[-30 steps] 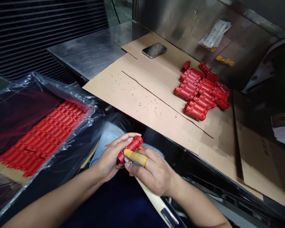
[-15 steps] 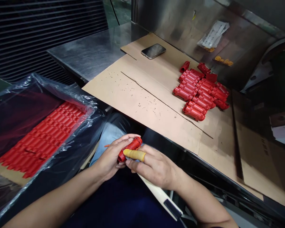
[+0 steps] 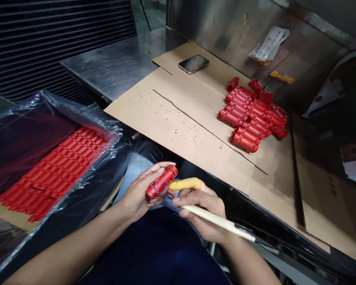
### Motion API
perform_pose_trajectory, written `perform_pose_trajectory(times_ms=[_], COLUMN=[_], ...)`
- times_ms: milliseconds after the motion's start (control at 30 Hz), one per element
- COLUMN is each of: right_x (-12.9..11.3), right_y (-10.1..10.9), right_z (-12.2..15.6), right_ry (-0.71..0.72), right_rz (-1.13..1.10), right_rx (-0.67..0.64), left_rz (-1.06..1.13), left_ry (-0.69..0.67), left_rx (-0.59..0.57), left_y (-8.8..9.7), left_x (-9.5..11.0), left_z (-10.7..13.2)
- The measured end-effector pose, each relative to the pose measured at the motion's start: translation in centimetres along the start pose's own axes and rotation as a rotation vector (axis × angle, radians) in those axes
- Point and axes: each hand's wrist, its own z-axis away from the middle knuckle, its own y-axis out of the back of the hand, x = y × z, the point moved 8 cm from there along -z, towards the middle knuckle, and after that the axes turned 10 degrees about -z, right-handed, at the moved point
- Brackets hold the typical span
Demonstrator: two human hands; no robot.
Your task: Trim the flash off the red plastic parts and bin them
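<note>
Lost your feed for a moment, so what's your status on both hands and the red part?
Left hand: gripping red moulded plastic part. Right hand: holding cream-handled tool, yellow finger cot apart from the part. Nothing in the way.

The left hand [image 3: 135, 196] grips a red ribbed plastic housing [image 3: 161, 182]. Just beside it, the right hand [image 3: 200, 209], one finger in a yellow finger cot [image 3: 185, 183], clasps a cream tool handle [image 3: 216, 221]. Rows of red housings [image 3: 53, 174] lie in plastic sheeting [image 3: 26, 118] left of the grip; a loose pile [image 3: 249, 118] sits on cardboard [image 3: 178, 126] beyond it.
</note>
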Motion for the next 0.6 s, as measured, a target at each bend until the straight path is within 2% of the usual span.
perform_pose_trajectory(times_ms=[67,200,400,600], right_x=[-0.4,-0.4,0.7,0.4], right_y=[-0.4,-2.0,-2.1,-2.1], right_z=[-0.1,0.0,0.4,0.3], right_ry=[0.098,0.254,0.257,0.29], right_rz=[0.184,0.33,0.345,0.334], right_rx=[-0.039,-0.11,-0.124,-0.134], left_rz=[-0.005,0.007,0.006,-0.048], left_ry=[-0.007,-0.032,-0.048,-0.056], left_rx=[0.016,0.047,0.055,0.044], left_y=[-0.1,0.0,0.1,-0.1], left_x=[0.2,0.5,0.8,0.9], left_z=[0.1,0.3,0.5,0.6])
